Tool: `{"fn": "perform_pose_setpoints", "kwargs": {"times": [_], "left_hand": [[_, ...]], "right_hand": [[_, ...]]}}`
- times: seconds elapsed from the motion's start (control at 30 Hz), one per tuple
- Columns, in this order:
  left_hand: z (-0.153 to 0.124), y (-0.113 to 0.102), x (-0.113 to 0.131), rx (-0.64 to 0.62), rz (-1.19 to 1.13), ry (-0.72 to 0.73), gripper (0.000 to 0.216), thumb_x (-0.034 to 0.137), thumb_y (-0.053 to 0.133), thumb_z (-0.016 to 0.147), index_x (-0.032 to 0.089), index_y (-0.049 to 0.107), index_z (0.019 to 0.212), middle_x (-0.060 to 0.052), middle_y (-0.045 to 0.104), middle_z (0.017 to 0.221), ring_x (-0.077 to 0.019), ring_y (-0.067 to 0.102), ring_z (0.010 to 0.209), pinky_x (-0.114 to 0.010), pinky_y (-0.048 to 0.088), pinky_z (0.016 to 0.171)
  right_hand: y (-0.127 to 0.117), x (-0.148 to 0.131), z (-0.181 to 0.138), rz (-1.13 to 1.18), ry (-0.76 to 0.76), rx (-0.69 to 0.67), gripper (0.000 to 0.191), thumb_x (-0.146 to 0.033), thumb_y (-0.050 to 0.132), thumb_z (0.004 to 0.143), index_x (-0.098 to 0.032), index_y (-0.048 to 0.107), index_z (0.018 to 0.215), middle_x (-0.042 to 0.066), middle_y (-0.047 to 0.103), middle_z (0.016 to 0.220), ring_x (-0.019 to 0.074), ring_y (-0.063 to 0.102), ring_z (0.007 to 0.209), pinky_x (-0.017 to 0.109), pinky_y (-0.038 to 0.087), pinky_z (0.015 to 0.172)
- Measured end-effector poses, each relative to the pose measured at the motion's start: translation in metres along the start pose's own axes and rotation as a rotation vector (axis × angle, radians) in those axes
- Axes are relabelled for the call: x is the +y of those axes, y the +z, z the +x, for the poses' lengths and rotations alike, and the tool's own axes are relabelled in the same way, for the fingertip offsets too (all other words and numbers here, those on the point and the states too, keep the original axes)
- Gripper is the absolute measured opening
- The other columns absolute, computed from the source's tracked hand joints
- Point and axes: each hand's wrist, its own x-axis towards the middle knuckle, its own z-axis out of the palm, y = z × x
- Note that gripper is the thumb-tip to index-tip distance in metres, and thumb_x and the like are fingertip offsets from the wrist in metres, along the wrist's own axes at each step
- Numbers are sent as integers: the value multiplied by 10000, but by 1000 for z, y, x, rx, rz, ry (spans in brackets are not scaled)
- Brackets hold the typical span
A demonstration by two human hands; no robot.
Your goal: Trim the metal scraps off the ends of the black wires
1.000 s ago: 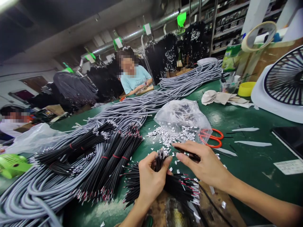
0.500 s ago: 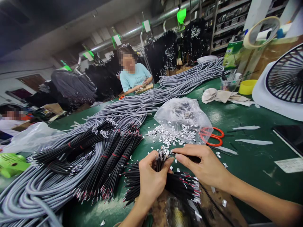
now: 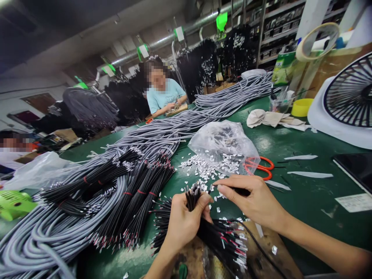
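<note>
My left hand (image 3: 183, 221) is closed round a bundle of short black wires (image 3: 216, 234), their metal-tipped ends sticking up past my thumb. My right hand (image 3: 252, 199) pinches a single black wire (image 3: 241, 190) just right of the bundle's top, fingertips almost touching my left thumb. The bundle's other ends, with red and white tips, fan out below over a brown board (image 3: 261, 248). Small white terminals (image 3: 203, 168) lie scattered on the green table (image 3: 305, 193) just beyond my hands, spilling from a clear plastic bag (image 3: 223, 143).
Tied bundles of black wires (image 3: 128, 186) and long grey cables (image 3: 43, 232) cover the left. Orange scissors (image 3: 263, 166) lie by the bag. A white fan (image 3: 345, 104), tape roll (image 3: 318, 40), yellow cup (image 3: 302, 107) and cloths (image 3: 270, 118) stand at right. A person in a blue shirt (image 3: 164, 97) sits across.
My left hand has tilted the bundle more upright and pulled it slightly towards me. My right hand has moved a little left and up with its wire, closer to the bundle's top.
</note>
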Motion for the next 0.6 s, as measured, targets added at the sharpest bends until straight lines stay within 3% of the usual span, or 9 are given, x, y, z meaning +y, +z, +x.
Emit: {"fn": "perform_pose_setpoints", "kwargs": {"times": [0.13, 0.27, 0.6], "left_hand": [[-2, -1, -1, -87, -39, -17, 370, 410, 501, 811, 110, 567, 605, -7, 510, 403, -95, 478, 366, -188, 377, 410], [-3, -1, 0, -110, -31, -34, 385, 432, 493, 808, 114, 561, 601, -7, 503, 400, -92, 468, 360, -183, 364, 400], [-3, 0, 0, -135, -26, -32, 364, 404, 495, 813, 113, 556, 604, -3, 494, 420, -91, 462, 381, -188, 355, 415]], "right_hand": [[-1, 2, 2, 96, -30, -40, 239, -293, 600, 774, -195, 641, 988, 24, 633, 842, 126, 573, 759, 235, 434, 660], [0, 1, 2, 140, -155, -38, 104, -175, 539, 811, -154, 638, 830, 37, 587, 768, 110, 541, 702, 220, 419, 613], [3, 5, 0, 15, -276, -41, 188, 7, 463, 742, -144, 546, 818, 32, 514, 766, 120, 476, 683, 237, 363, 592]]}}
